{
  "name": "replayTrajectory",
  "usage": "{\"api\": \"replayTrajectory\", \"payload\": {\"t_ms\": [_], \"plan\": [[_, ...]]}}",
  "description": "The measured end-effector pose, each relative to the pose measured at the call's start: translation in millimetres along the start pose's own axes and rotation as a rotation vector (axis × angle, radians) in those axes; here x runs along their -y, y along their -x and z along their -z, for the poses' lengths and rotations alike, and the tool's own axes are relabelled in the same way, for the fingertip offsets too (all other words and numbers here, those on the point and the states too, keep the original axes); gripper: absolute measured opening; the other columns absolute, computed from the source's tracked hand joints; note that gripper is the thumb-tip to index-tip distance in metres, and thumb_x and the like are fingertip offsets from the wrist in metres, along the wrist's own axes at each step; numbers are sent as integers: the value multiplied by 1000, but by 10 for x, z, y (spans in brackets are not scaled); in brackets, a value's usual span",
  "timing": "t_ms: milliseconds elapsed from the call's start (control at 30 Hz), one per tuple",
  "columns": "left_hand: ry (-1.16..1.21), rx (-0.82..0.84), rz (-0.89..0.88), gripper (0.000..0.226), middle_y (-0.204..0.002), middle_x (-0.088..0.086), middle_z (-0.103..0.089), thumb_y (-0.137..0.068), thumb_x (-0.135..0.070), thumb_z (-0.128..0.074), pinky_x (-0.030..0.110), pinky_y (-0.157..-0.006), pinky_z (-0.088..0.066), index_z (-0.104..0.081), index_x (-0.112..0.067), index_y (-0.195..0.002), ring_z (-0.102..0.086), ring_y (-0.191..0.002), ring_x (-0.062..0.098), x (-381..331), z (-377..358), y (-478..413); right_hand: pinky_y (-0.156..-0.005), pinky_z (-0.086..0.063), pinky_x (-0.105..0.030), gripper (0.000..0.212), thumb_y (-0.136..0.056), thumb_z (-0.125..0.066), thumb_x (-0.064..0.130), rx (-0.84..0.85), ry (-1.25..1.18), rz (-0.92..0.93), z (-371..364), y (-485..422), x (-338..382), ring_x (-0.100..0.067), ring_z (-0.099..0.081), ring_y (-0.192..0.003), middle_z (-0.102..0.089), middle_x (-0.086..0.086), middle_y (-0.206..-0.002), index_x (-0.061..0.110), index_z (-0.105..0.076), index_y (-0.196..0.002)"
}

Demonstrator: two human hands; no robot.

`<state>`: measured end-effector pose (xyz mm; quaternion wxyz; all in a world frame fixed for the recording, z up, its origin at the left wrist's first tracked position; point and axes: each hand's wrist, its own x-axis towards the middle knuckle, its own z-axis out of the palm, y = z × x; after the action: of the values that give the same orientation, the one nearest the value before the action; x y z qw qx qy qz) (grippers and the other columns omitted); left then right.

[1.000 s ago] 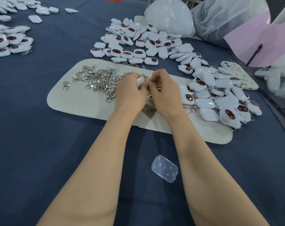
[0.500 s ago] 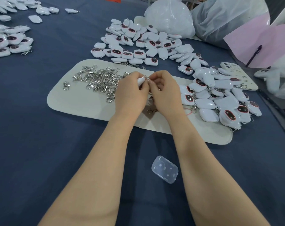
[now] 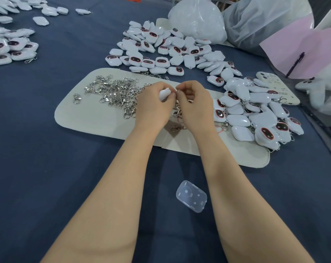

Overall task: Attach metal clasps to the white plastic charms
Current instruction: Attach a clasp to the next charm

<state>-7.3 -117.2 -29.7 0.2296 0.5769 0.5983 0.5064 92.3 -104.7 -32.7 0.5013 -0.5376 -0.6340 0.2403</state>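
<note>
Both bare forearms reach forward from the lower edge and converge, so that the hands meet fingertip to fingertip. The left hand [image 3: 153, 105] lies back upward, its fingers curled round a white charm [image 3: 164, 93]. The right hand [image 3: 196, 107], fingers curled, pinches thumb and forefinger together at the charm's top end, holding a metal clasp [image 3: 177, 110] that hangs between the two hands.
</note>
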Motion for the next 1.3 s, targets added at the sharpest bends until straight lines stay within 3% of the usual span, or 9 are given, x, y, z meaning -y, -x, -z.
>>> {"api": "replayTrajectory", "payload": {"t_ms": [133,267,400,533,733,867,1000,1200,1300], "plan": [[-8,-1,9,5,-78,-6,-59,-87,-15,-62,12,-59,-36,-66,-14,-91,-55,-75,14,7,-6,-4,-77,-49,-16,18,-90,-52,2,41,-6,-39,5,-1,30,-12,-64,-85,-67,5,-88,12,-66,-96],[7,-18,35,3,-82,-4,-60,-87,-16,-62,23,-69,-43,-64,-15,-90,-58,-78,16,17,2,-9,-80,-51,-27,19,-91,-51,4,62,-21,-48,-15,6,46,-13,-65,-87,-68,3,-91,14,-66,-98],[-8,-6,2,15,-87,-8,-60,-88,-11,-58,16,-72,-39,-67,-16,-99,-56,-83,12,3,-3,5,-69,-48,-26,15,-90,-54,8,8,-100,-106,-30,8,27,-8,-59,-70,-61,10,-76,21,-54,-97],[-16,5,-8,17,-80,-5,-61,-87,-8,-56,19,-69,-40,-69,-14,-96,-57,-79,15,-4,0,1,-68,-48,-32,16,-90,-54,11,-2,-123,-174,-51,14,36,-12,-61,-68,-64,4,-76,24,-47,-94],[16,5,-35,12,-81,-4,-63,-88,-10,-59,23,-71,-46,-69,-13,-94,-60,-79,16,-23,-6,23,-47,-44,-18,13,-91,-58,14,-28,-311,-352,-32,4,66,-1,-59,-52,-65,-1,-74,17,-47,-96],[4,4,-31,9,-82,-7,-60,-87,-11,-60,18,-66,-38,-68,-11,-92,-56,-80,13,-12,-26,25,-61,-55,-28,6,-92,-56,15,-62,-329,-388,-8,2,96,-8,-62,-57,-66,-2,-73,17,-51,-91],[34,-70,-12,5,-80,-4,-62,-87,-11,-59,21,-67,-41,-65,-11,-87,-56,-76,14,-3,-6,19,-65,-58,-27,5,-92,-56,13,21,-389,-368,14,-3,131,-9,-65,-61,-68,-3,-75,15,-55,-89],[267,-101,179,21,-73,-9,-61,-86,-12,-61,26,-68,-51,-58,-27,-71,-58,-70,10,-12,32,-14,-48,-37,-9,7,-93,-55,13,147,-240,-232,-27,29,152,-10,-63,-76,-69,-5,-89,15,-61,-90],[377,-74,251,16,-70,-3,-61,-86,-11,-62,34,-70,-51,-61,-22,-74,-57,-69,14,-17,37,-20,-58,-42,-18,8,-94,-55,13,115,-157,-178,-36,22,146,-8,-59,-75,-65,0,-84,16,-59,-87]]}}
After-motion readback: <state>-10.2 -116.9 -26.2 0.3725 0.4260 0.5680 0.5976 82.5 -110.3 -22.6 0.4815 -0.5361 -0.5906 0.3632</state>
